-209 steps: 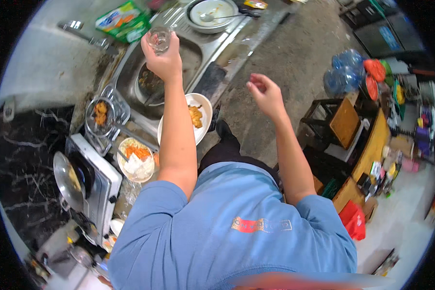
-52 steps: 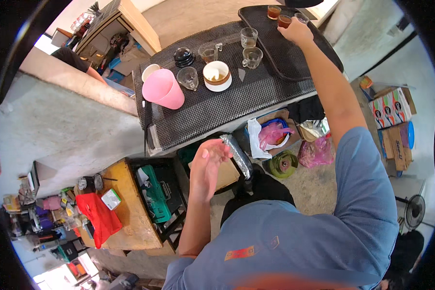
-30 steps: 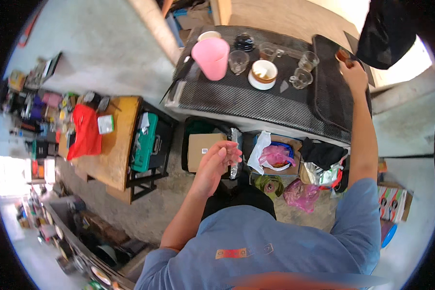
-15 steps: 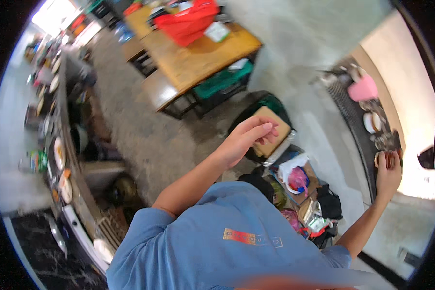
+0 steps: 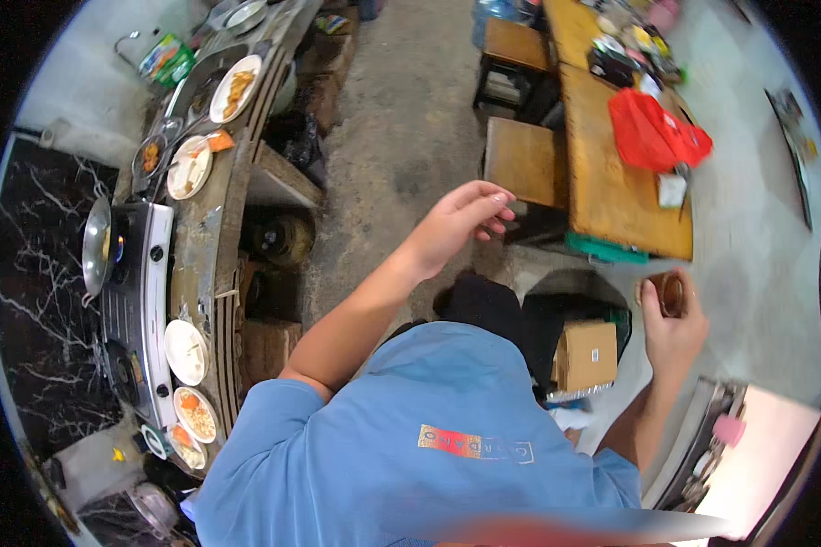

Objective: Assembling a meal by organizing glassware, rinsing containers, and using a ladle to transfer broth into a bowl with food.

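Note:
My left hand [image 5: 461, 228] hangs in the air before my body, its fingers loosely bent and nothing in them. Out to the right, my right hand [image 5: 675, 333] is wrapped round a small brown jar [image 5: 672, 294], which looks like glass. A pale round edge [image 5: 640, 292] shows beside the thumb; whether it belongs to the jar I cannot tell. Far to the left, a wok [image 5: 98, 246] sits tilted in view on the gas stove [image 5: 158, 255], with a blue flame by it.
Several plates of food [image 5: 188, 351] line the counter [image 5: 196, 273] along the left. A wooden table [image 5: 602, 182] with a red bag [image 5: 652, 132] stands ahead right, stools [image 5: 524, 159] beside it. A cardboard box [image 5: 586, 356] sits in a dark bin near my right side. Concrete floor [image 5: 383, 109] runs between.
My body has turned left, away from the shelf on the right, and the stove and counter now show more fully. The brown jar has come away from the shelf in my right hand.

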{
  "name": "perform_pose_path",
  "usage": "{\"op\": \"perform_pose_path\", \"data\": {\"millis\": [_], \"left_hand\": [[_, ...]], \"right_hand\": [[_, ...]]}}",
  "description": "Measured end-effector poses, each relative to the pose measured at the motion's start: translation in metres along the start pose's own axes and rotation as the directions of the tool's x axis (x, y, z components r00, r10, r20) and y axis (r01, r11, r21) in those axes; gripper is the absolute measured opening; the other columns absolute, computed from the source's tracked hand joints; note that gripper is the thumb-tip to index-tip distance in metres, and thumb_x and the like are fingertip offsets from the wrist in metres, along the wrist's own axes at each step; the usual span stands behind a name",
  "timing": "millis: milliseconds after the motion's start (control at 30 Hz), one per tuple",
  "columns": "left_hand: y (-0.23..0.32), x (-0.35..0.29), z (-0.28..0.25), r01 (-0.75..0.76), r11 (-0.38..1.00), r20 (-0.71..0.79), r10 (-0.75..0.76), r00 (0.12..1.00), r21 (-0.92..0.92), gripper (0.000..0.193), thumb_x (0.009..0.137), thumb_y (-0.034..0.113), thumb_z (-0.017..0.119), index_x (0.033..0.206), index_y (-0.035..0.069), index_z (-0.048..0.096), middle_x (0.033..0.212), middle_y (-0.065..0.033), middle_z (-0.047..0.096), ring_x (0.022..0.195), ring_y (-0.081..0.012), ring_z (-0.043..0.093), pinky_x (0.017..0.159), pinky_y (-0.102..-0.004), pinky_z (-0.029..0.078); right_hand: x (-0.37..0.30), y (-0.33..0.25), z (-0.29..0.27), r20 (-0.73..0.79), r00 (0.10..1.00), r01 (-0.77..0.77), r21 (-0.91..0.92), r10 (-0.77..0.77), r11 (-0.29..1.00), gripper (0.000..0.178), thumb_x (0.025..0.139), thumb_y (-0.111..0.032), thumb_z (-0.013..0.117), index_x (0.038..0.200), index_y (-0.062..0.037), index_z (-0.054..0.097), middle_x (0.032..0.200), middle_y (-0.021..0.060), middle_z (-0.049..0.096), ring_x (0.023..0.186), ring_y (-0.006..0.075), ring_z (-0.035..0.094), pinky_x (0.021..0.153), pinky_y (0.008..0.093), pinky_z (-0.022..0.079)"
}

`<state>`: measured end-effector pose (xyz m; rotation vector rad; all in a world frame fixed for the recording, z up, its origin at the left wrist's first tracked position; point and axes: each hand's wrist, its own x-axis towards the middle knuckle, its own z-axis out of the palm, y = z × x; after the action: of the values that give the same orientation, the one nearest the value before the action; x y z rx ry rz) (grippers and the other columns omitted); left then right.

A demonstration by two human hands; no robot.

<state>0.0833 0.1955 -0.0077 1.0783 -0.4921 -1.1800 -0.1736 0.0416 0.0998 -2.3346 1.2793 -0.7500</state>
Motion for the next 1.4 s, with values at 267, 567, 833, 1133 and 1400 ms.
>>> {"op": "perform_pose_path", "data": {"millis": [267, 567, 833, 1133, 1400], "left_hand": [[0.08, 0.098, -0.093, -0.019, 0.995, -0.07, 0.026, 0.997, 0.096, 0.046, 0.098, 0.042, 0.052, 0.126, 0.006, 0.055, 0.108, -0.0046, 0.064, 0.09, -0.011, 0.06, 0.078, -0.0256, 0.048], [0.186, 0.161, -0.245, -0.173, 0.984, -0.496, 0.133, 0.858, -0.037, 0.037, 0.094, 0.033, 0.061, 0.109, -0.001, 0.063, 0.091, -0.0023, 0.064, 0.08, -0.0083, 0.058, 0.074, -0.023, 0.046], [0.259, 0.169, -0.416, -0.269, 0.963, -0.653, 0.202, 0.73, -0.002, 0.033, 0.091, 0.033, 0.063, 0.102, 0.002, 0.067, 0.09, -0.0011, 0.065, 0.079, -0.007, 0.056, 0.075, -0.0234, 0.043], [0.333, 0.173, -0.572, -0.337, 0.941, -0.746, 0.22, 0.629, -0.006, 0.033, 0.093, 0.035, 0.059, 0.1, 0.004, 0.068, 0.09, 0.0022, 0.065, 0.082, -0.0047, 0.055, 0.074, -0.0209, 0.041], [0.392, 0.125, -0.746, 0.13, 0.977, -0.965, 0.191, -0.181, 0.169, 0.066, 0.083, 0.066, 0.058, 0.083, 0.001, 0.066, 0.081, -0.0096, 0.067, 0.077, -0.0168, 0.061, 0.074, -0.0313, 0.048]], "right_hand": [[0.158, -0.153, 0.185, 0.197, 0.857, 0.416, 0.282, -0.477, 0.864, 0.037, 0.072, -0.016, 0.078, 0.104, -0.0036, 0.063, 0.071, 0.0092, 0.066, 0.065, 0.0139, 0.067, 0.063, 0.0288, 0.052], [0.276, -0.323, 0.367, 0.319, 0.515, 0.644, 0.469, -0.796, 0.605, 0.04, 0.07, -0.032, 0.079, 0.096, -0.0088, 0.06, 0.072, 0.0086, 0.066, 0.065, 0.0273, 0.067, 0.057, 0.0346, 0.051], [0.314, -0.468, 0.517, 0.284, 0.344, 0.608, 0.659, -0.895, 0.442, 0.047, 0.07, -0.032, 0.08, 0.103, -0.0064, 0.059, 0.075, 0.0099, 0.067, 0.069, 0.0274, 0.068, 0.061, 0.0343, 0.052], [0.345, -0.622, 0.645, 0.337, 0.214, 0.344, 0.852, -0.917, 0.394, 0.037, 0.074, -0.022, 0.077, 0.099, -0.0031, 0.058, 0.081, 0.0134, 0.068, 0.076, 0.0288, 0.069, 0.067, 0.0349, 0.053], [0.372, -0.709, 0.77, 0.325, 0.025, 0.368, 0.876, -0.946, 0.311, 0.038, 0.073, -0.023, 0.078, 0.098, -0.0014, 0.058, 0.079, 0.0142, 0.069, 0.073, 0.03, 0.069, 0.065, 0.0369, 0.054]]}}
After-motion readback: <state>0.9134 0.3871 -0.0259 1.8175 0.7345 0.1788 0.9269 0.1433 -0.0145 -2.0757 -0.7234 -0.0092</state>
